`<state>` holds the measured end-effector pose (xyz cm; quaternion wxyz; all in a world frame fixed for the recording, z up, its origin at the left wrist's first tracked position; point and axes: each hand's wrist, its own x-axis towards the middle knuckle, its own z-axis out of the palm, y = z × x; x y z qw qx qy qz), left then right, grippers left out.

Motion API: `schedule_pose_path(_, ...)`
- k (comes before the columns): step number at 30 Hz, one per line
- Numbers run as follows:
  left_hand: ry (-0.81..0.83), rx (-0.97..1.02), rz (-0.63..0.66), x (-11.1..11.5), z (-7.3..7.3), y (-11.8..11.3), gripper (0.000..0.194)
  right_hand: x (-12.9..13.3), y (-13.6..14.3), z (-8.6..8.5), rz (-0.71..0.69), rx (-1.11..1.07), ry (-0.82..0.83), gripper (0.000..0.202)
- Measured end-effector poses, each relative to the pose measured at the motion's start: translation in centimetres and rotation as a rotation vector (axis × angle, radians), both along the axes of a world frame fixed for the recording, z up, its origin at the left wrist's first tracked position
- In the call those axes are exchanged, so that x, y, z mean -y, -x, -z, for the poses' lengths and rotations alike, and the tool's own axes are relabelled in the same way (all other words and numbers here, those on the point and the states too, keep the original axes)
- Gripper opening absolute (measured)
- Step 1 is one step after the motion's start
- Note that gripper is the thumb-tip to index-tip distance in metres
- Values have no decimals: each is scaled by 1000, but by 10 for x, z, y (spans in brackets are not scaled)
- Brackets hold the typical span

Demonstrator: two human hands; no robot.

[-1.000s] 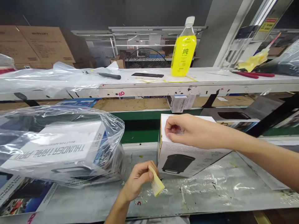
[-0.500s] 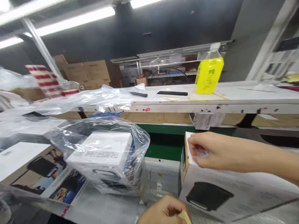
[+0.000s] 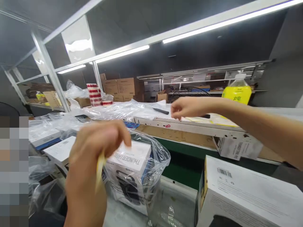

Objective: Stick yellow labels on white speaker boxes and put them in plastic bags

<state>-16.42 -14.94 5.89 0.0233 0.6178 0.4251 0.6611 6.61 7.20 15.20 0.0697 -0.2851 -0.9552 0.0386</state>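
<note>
My left hand point(image 3: 94, 157), blurred by motion, is raised in front of the bagged box with its fingers curled. A pale yellow strip point(image 3: 100, 170) is held in it. My right hand point(image 3: 183, 107) hangs over the front edge of the white shelf, fingers loosely bent and nothing visible in them. Just left of its fingertips lies a tool with a black handle point(image 3: 161, 111). Below my left hand, a white printed box point(image 3: 132, 156) stands inside a clear plastic bag point(image 3: 163, 154). Another white box point(image 3: 251, 189), with a barcode on top, sits at lower right.
A bottle of yellow liquid point(image 3: 238, 91) stands on the white shelf point(image 3: 189, 127), behind my right forearm. Red-and-white tape rolls point(image 3: 94, 94) are stacked farther left. A white box point(image 3: 233, 148) sits under the shelf. A green strip point(image 3: 180, 165) runs behind the boxes.
My right hand has left the top of the right box and moved up and left to the shelf. My left hand has risen leftward with the yellow strip. The view has turned left.
</note>
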Motion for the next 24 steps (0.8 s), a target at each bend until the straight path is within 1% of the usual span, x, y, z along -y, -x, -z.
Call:
schedule_pose_path(1, 41, -130, -92, -17, -27, 10, 51, -10, 20, -8, 3, -43, -96, 12)
schedule_pose_path(2, 109, -239, -215, -39, -52, 20, 54, -20, 40, -12, 21, -74, -169, 14)
schedule_pose_path(3, 174, -358, -373, -64, -72, 32, 51, -31, 59, -13, 45, -90, -217, 17)
schedule_pose_path(4, 304, -496, -492, -90, -87, 45, 45, -41, 77, -10, 71, -91, -243, 19)
schedule_pose_path(5, 443, -629, -564, -116, -94, 58, 43, -50, 94, -4, 98, -75, -251, 20)
schedule_pose_path(6, 619, -774, -606, -140, -96, 70, 54, -59, 108, 3, 117, -49, -248, 21)
schedule_pose_path(7, 784, -894, -637, -161, -92, 82, 69, -67, 120, 12, 131, -22, -244, 24)
schedule_pose_path(8, 857, -930, -644, -178, -84, 93, 75, -73, 130, 21, 140, 1, -241, 27)
schedule_pose_path(9, 910, -957, -651, -191, -75, 102, 74, -79, 138, 29, 145, 18, -239, 30)
schedule_pose_path(10, 926, -959, -656, -201, -67, 111, 67, -84, 143, 37, 148, 28, -241, 32)
schedule_pose_path(11, 917, -948, -656, -207, -61, 119, 54, -88, 147, 43, 155, 31, -246, 33)
schedule_pose_path(12, 902, -936, -651, -211, -59, 126, 40, -91, 149, 48, 168, 26, -257, 34)
schedule_pose_path(13, 885, -919, -637, -214, -60, 134, 28, -95, 149, 52, 188, 12, -277, 35)
schedule_pose_path(14, 863, -895, -614, -215, -64, 142, 19, -99, 149, 55, 211, -11, -302, 37)
schedule_pose_path(15, 834, -864, -589, -216, -71, 150, 14, -103, 148, 56, 236, -38, -328, 40)
schedule_pose_path(17, 750, -776, -563, -220, -86, 164, 15, -113, 144, 57, 285, -77, -347, 43)
schedule_pose_path(18, 694, -717, -574, -223, -92, 170, 19, -119, 143, 56, 304, -78, -332, 42)
schedule_pose_path(20, 572, -573, -632, -233, -100, 178, 24, -129, 142, 56, 330, -48, -266, 39)
schedule_pose_path(22, 448, -412, -703, -245, -103, 177, 27, -138, 143, 59, 339, -22, -207, 36)
schedule_pose_path(24, 306, -266, -757, -255, -111, 169, 29, -143, 146, 63, 345, -27, -175, 37)
